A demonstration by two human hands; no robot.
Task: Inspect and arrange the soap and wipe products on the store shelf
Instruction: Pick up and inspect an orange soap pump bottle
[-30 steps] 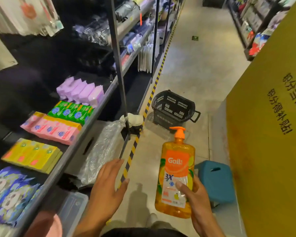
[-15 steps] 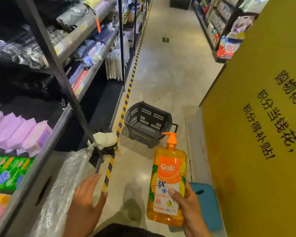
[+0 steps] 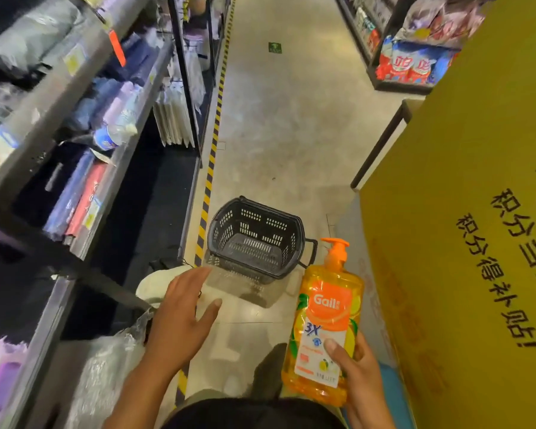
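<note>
While the right hand (image 3: 358,377) curls thumb and fingers round the lower half of the orange soap bottle (image 3: 325,320), upright and apart to the right of the left hand (image 3: 180,320), which hovers spread and empty, the label is best checked by turning the bottle slowly with that free hand steadying its base. The small print and the bottle's back cannot be made out, the shelf (image 3: 112,181) left of the left hand is blurred, and its purple packs (image 3: 0,376) are cut off.
</note>
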